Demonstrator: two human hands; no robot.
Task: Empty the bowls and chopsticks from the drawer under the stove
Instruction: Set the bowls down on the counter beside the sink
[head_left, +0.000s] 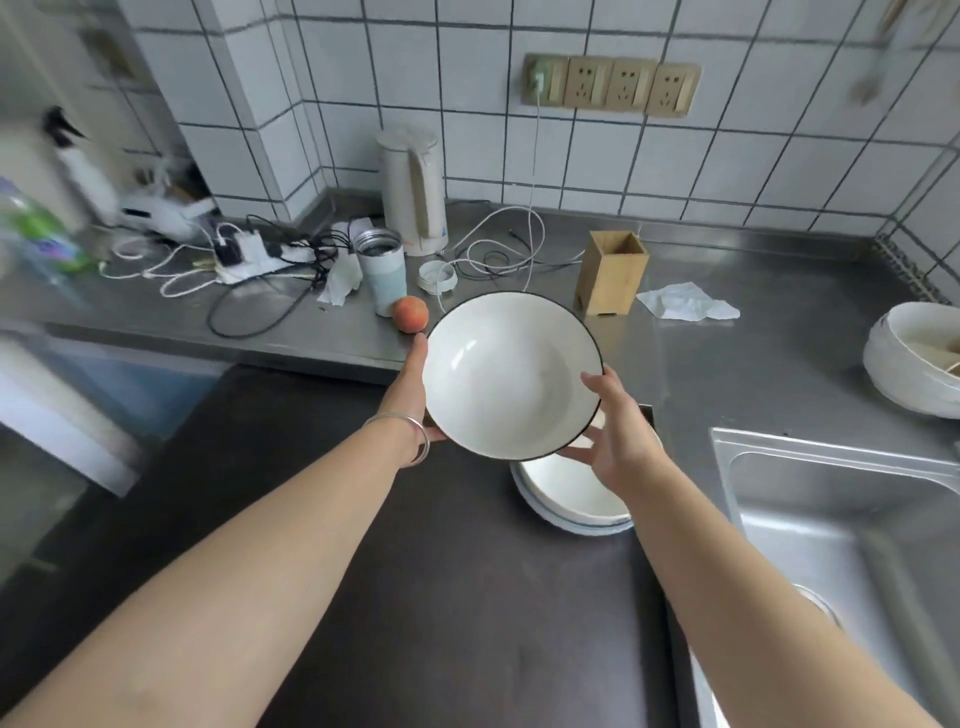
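A white bowl with a thin black rim (511, 374) is held in the air between both hands, tilted toward me and empty. My left hand (410, 387) grips its left edge, with a silver bangle on the wrist. My right hand (610, 421) grips its right and lower edge. Directly below it, a short stack of white bowls (569, 499) rests on the dark stove top (415, 571). The drawer and any chopsticks are out of sight.
A steel sink (852, 545) lies at the right. A ribbed white bowl (909, 358) sits at the far right. On the steel counter (727, 338) are a wooden holder (613, 273), a peach (410, 313), a tumbler (382, 270), a kettle (413, 192), a crumpled tissue (685, 301) and tangled cables (249, 260).
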